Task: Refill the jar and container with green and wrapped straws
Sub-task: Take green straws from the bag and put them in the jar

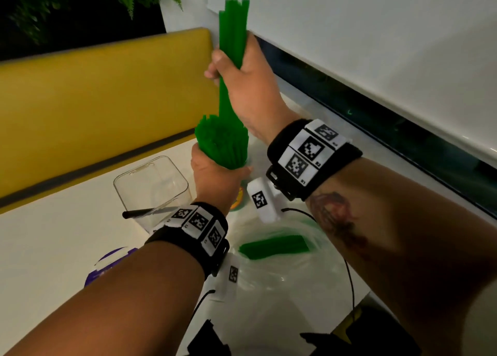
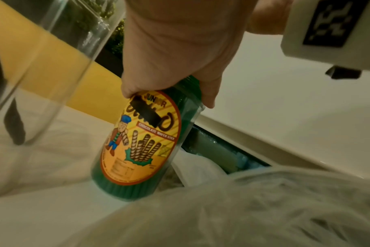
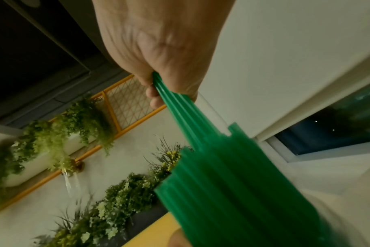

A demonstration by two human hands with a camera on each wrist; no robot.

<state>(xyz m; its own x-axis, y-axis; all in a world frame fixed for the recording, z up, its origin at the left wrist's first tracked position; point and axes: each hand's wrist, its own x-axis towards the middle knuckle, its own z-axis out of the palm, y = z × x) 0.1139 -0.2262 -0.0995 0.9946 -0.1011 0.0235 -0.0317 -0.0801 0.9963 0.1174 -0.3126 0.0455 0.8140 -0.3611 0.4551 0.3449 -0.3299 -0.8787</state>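
Straws are clamped upright in the right hand, right above the jar. Left hand grips the jar's straw-packed mouth on the table, clear container just beside it.

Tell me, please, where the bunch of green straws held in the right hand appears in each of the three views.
Head: bunch of green straws, top centre, upright in the right hand.
Left wrist: not in view.
Right wrist: fanning from centre to the lower right.
Shared landmark: the yellow bench back.
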